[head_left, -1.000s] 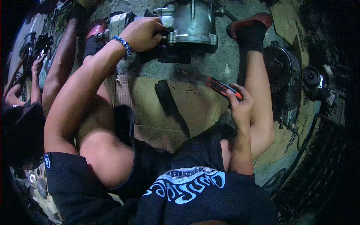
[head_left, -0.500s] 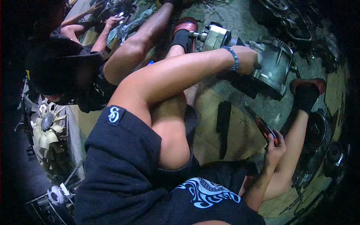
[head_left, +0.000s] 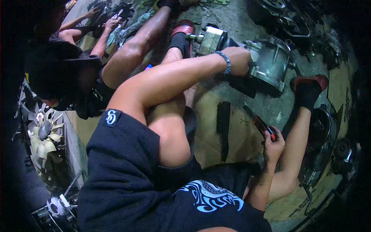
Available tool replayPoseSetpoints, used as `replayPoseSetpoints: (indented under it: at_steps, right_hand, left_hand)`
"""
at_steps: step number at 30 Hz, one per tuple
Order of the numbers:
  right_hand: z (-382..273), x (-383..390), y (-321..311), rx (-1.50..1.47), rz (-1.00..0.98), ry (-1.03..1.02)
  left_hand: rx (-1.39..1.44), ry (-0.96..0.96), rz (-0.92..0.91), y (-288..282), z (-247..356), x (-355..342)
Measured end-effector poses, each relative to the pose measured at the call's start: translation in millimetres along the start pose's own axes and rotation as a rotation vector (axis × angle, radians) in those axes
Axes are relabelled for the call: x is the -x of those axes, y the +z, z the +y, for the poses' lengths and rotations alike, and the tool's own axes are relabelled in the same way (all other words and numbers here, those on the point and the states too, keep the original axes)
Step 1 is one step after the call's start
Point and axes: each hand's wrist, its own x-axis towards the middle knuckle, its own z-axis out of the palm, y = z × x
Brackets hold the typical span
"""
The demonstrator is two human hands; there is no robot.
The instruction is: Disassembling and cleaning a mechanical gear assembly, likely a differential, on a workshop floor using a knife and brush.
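Observation:
My left hand (head_left: 237,60), with a blue beaded bracelet on its wrist, is curled against the near-left side of a grey cast-metal gear housing (head_left: 269,65). Its fingertips are mostly hidden, and something pale shows at the knuckles; I cannot make out what it is. The housing lies on the floor, with a toothed ring along its far edge. Closer to my body, my right hand (head_left: 274,144) is closed around the handle of a red-and-black utility knife (head_left: 262,126). Its dark blade end points up and left, apart from the housing.
Beside the housing sits a smaller metal motor unit (head_left: 213,40). Brown cardboard (head_left: 208,131) with a dark strip (head_left: 223,127) lies between my legs. A pale bladed fan (head_left: 45,135) stands at left. Another person (head_left: 133,54) crouches at upper left. Dark machine parts (head_left: 322,127) line the right.
The whole view has shifted slightly, so everything appears a little further left and up. Both hands keep nearly the same pose, with the knife still in the right one.

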Motion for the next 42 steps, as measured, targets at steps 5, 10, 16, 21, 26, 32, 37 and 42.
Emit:
replayPoseSetpoints:
  at_steps: [5, 10, 16, 21, 26, 32, 37, 42]
  right_hand:
    - [-10.0, -0.3, -1.8, 0.308, -0.121, -0.049]
    - [-10.2, -0.4, 6.0, 0.49, -0.319, 0.094]
    - [-9.6, -6.6, 23.3, 0.688, -0.508, 0.243]
    - [-8.9, -8.0, 34.3, 0.81, -0.469, 0.23]
    - [16.0, -2.7, 44.2, 0.694, -0.444, 0.062]
    - [7.0, 14.4, 47.3, 0.63, -0.434, 0.061]
    - [-4.6, 33.0, 43.6, 0.605, -0.176, -0.124]
    - [-26.8, 31.1, 46.7, 0.278, 0.134, -0.18]
  left_hand:
    - [-0.05, -0.034, -0.175, -11.5, -3.2, -1.2]
    - [-0.191, 0.067, -0.077, -16.4, -10.1, 1.9]
    - [-0.225, -0.073, -0.331, -25.8, -22.8, 43.6]
    - [-0.229, 0.085, -0.487, -17.2, -10.8, 87.0]
    - [-0.214, 0.302, -0.475, -21.6, 16.6, 116.9]
    - [-0.114, 0.373, -0.235, -32.9, 22.9, 124.9]
    - [-0.205, 0.368, -0.327, -44.5, 6.8, 115.3]
    - [-0.258, 0.149, -0.467, -52.3, -21.3, 115.5]
